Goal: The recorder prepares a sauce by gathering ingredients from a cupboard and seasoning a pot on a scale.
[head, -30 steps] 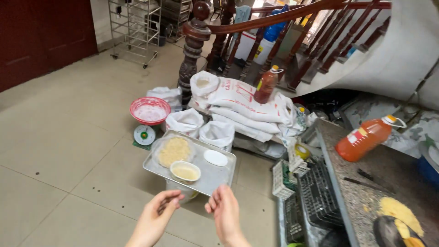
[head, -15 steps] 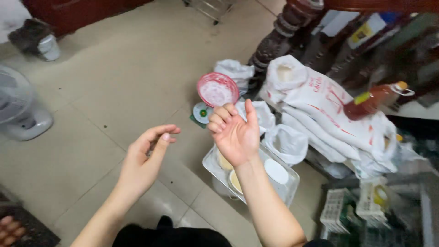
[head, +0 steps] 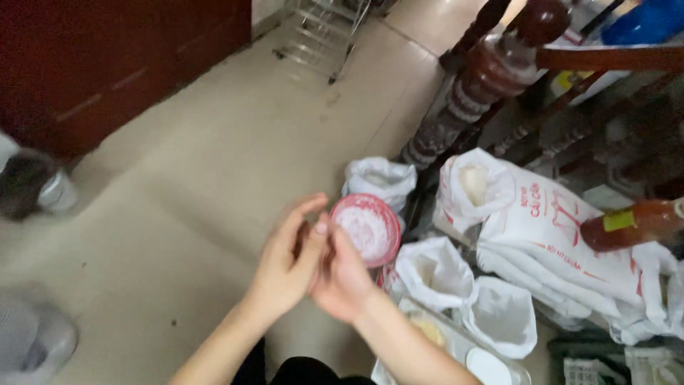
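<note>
Both hands are now together at mid-frame, above the floor (head: 178, 214). Half a second ago they were apart, right palm open and left fingers curled. The left hand (head: 285, 267) lies against the right hand (head: 342, 278), palms pressed, fingers overlapping; nothing visible between them, though the frame is blurred. Whether anything small is pinched, cannot tell.

The red bowl (head: 367, 228) of white powder sits on the floor just behind the right hand, partly covered by its fingers. Earlier it showed clear above the hands. Open white bags (head: 434, 274) stand beside it, to the right. The tray (head: 456, 349) lies under the right forearm, near the bottom edge. Stacked sacks (head: 548, 235) rest by the stair post (head: 463, 114).
</note>
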